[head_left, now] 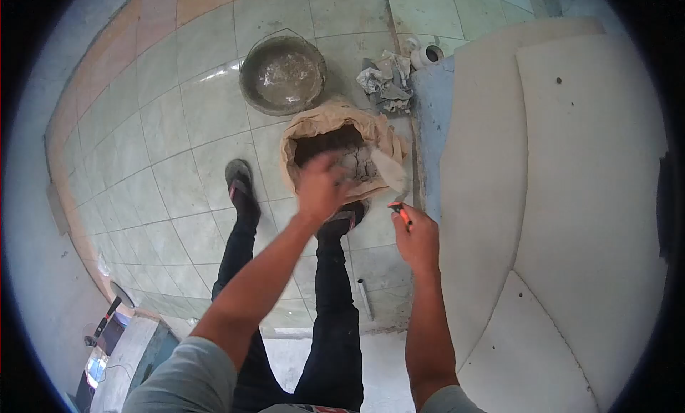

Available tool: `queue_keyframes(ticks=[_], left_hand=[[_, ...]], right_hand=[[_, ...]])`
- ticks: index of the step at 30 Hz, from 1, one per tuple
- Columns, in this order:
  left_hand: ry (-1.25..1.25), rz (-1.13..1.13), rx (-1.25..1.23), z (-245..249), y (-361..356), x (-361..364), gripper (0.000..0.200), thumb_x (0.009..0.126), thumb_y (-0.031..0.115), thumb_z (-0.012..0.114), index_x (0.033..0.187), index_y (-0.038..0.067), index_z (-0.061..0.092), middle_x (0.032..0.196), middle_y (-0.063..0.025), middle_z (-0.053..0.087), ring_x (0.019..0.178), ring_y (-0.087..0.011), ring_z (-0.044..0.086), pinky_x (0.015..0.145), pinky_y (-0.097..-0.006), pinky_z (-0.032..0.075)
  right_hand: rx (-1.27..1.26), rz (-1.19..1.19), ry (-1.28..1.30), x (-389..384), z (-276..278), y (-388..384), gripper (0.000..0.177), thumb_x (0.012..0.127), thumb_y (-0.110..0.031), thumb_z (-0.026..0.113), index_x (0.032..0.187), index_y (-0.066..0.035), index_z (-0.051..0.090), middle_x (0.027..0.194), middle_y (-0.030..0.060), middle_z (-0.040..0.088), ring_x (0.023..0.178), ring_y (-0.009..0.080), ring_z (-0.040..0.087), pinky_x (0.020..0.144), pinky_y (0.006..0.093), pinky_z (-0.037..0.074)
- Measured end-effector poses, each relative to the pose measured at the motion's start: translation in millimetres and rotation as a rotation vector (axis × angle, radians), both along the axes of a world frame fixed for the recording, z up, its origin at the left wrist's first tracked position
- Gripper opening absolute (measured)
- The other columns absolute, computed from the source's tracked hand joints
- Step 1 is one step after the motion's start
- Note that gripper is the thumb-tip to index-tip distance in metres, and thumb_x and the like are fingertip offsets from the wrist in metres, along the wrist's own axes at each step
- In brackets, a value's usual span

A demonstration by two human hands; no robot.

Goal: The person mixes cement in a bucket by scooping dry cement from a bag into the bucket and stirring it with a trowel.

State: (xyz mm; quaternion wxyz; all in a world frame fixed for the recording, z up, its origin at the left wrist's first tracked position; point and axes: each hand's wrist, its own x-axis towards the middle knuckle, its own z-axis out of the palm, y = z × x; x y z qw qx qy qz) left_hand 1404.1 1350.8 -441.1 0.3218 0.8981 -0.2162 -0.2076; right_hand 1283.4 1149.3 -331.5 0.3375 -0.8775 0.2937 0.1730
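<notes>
My right hand (418,240) is closed around the black-and-orange handle of a trowel (389,170). The trowel's pale blade is blurred and reaches over the right side of an open brown paper bag (394,143). Grey powder with cracked lumps (359,163) lies inside the bag. Over the bag's near left rim is my left hand (322,188), smeared by motion. Whether its fingers touch the bag or hold anything cannot be made out.
Behind the bag stands a bucket (250,92) holding greyish liquid. Crumpled paper (387,84) and a white pipe fitting (427,54) lie to its right. Large pale boards (492,156) fill the right side. A short pipe (364,299) lies on the tiled floor (171,192).
</notes>
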Motion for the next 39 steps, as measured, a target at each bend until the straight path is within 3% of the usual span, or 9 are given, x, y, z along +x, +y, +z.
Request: queue_keyframes(ticks=[3,7,10,16,23,26,29,37,39], left_hand=[[-0.354,0.009,0.301,40.6,23.8,50.4,0.03,0.077,0.023,0.084,0.106,0.022,0.082,0.163,-0.0133,0.034,0.136,-0.0518,0.048,0.116,-0.0508,0.041],[-0.077,-0.277,0.579,-4.3,34.0,123.0,0.046,0.077,0.014,0.082,0.121,0.03,0.078,0.172,-0.0138,0.014,0.134,-0.0544,0.051,0.107,-0.0521,0.052],[0.053,-0.043,0.495,4.1,15.3,140.9,0.06,0.076,0.008,0.076,0.133,0.03,0.072,0.167,-0.0176,0.031,0.125,-0.0483,0.06,0.1,-0.0504,0.056],[-0.002,-0.201,0.484,-26.8,38.3,159.3,0.072,0.077,-0.002,0.069,0.141,0.033,0.065,0.142,-0.0127,0.06,0.115,-0.0365,0.068,0.098,-0.0482,0.057],[-0.027,-0.142,0.387,-12.8,52.8,131.8,0.063,0.082,0.004,0.07,0.139,0.031,0.067,0.139,-0.0117,0.061,0.115,-0.0368,0.068,0.098,-0.0462,0.056],[-0.052,-0.151,0.327,-5.6,54.1,129.2,0.061,0.084,0.005,0.07,0.139,0.032,0.066,0.139,-0.0123,0.06,0.113,-0.0364,0.068,0.096,-0.0467,0.057],[0.001,-0.166,0.33,-1.1,61.1,120.9,0.062,0.085,0.006,0.069,0.141,0.033,0.065,0.141,-0.0134,0.058,0.112,-0.0363,0.068,0.095,-0.0473,0.057],[0.039,-0.04,0.09,-4.4,79.2,120.1,0.062,0.095,0.01,0.068,0.153,0.026,0.052,0.151,-0.0179,0.05,0.113,-0.0364,0.069,0.096,-0.0436,0.057],[0.293,0.262,-0.119,37.7,91.8,108.8,0.065,0.099,0.012,0.067,0.159,0.017,0.042,0.156,-0.018,0.046,0.118,-0.0303,0.067,0.097,-0.0422,0.056]], right_hand=[[-0.078,0.212,0.053,13.1,-24.9,5.1,0.023,0.094,-0.021,0.068,0.11,-0.005,0.073,0.103,0.0183,0.07,0.093,0.039,0.07,0.079,0.0485,0.056],[-0.246,0.407,0.121,84.2,-54.3,2.2,0.02,0.096,-0.016,0.061,0.108,-0.004,0.071,0.109,0.0201,0.071,0.098,0.0412,0.072,0.08,0.0513,0.059],[-0.357,0.379,0.075,121.2,-72.2,-6.3,0.019,0.096,-0.014,0.057,0.105,-0.003,0.071,0.107,0.021,0.071,0.094,0.0409,0.074,0.077,0.0517,0.06],[-0.405,0.366,0.068,97.5,-91.5,22.7,0.021,0.095,-0.012,0.057,0.099,0.001,0.073,0.111,0.0244,0.071,0.091,0.0405,0.075,0.076,0.0494,0.061],[-0.312,0.738,0.171,119.6,-125.9,44.8,0.026,0.095,-0.016,0.059,0.104,0.003,0.074,0.106,0.0233,0.074,0.091,0.0333,0.077,0.078,0.0432,0.063],[-0.697,0.674,0.123,118.2,-203.4,66.1,0.026,0.096,-0.017,0.059,0.108,-0.001,0.076,0.106,0.0185,0.076,0.095,0.0305,0.077,0.08,0.04,0.063],[-0.367,0.7,0.221,139.5,-226.8,65.0,0.025,0.097,-0.024,0.059,0.104,-0.007,0.077,0.102,0.0177,0.075,0.093,0.033,0.076,0.08,0.0453,0.062],[-0.178,0.656,0.294,159.0,-259.2,64.7,0.03,0.101,-0.023,0.05,0.115,-0.016,0.076,0.12,0.013,0.073,0.116,0.0335,0.069,0.098,0.0461,0.057],[-0.173,0.629,0.269,159.1,-262.9,56.0,0.03,0.1,-0.024,0.05,0.114,-0.015,0.076,0.121,0.0137,0.073,0.116,0.0345,0.069,0.097,0.0472,0.057]])
